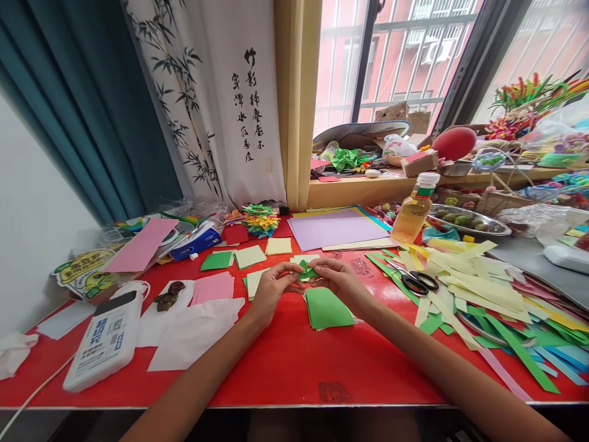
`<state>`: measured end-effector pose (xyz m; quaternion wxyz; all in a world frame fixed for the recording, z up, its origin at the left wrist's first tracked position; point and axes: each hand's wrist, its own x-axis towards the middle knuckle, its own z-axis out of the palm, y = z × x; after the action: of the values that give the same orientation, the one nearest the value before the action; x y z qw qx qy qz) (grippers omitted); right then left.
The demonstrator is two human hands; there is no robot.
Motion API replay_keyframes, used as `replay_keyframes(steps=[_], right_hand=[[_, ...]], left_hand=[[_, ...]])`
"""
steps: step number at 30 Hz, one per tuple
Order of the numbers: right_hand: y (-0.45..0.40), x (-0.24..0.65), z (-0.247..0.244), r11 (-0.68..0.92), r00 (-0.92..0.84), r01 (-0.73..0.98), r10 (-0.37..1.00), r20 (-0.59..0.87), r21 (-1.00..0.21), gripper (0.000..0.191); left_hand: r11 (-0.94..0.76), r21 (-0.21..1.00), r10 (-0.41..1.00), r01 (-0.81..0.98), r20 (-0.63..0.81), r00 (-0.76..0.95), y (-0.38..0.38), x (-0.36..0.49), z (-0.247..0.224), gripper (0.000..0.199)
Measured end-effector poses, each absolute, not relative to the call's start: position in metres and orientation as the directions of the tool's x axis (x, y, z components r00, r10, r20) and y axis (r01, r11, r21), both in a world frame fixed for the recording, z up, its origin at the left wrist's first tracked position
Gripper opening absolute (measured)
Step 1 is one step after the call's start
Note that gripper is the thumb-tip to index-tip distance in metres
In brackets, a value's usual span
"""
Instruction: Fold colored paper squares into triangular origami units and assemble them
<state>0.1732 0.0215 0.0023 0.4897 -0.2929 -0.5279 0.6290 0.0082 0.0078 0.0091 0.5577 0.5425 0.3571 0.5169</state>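
Between my two hands is a small folded piece of green paper [306, 270], raised a little above the red table. My left hand [278, 281] pinches its left side, and my right hand [337, 277] pinches the right side with thumb and finger. Just below them lies a stack of green paper squares [329, 309]. Behind and to the left are pale yellow paper squares [250, 257] and a green square [216, 261]. Pink paper squares [212, 287] lie left of my left hand.
Scissors [419, 282] with black handles lie on the right beside a heap of paper strips [488, 285]. A bottle [415, 209] stands behind them. Lilac sheets [338, 229] lie at the back. On the left are a white packet [105, 337] and tissues [196, 334].
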Motion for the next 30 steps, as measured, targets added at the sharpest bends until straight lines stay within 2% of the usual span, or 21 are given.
replay_keyframes(steps=[10, 30], right_hand=[[0.0176, 0.1706, 0.0082, 0.120, -0.331, -0.198, 0.926, 0.181, -0.973, 0.019], [0.0172, 0.1712, 0.0095, 0.188, -0.342, -0.097, 0.916, 0.210, -0.977, 0.006]], left_hand=[[-0.200, 0.977, 0.954, -0.071, 0.211, 0.215, 0.0065, 0.0086, 0.0079, 0.019], [-0.237, 0.971, 0.944, -0.018, 0.235, 0.230, 0.0077, 0.0103, 0.0012, 0.015]])
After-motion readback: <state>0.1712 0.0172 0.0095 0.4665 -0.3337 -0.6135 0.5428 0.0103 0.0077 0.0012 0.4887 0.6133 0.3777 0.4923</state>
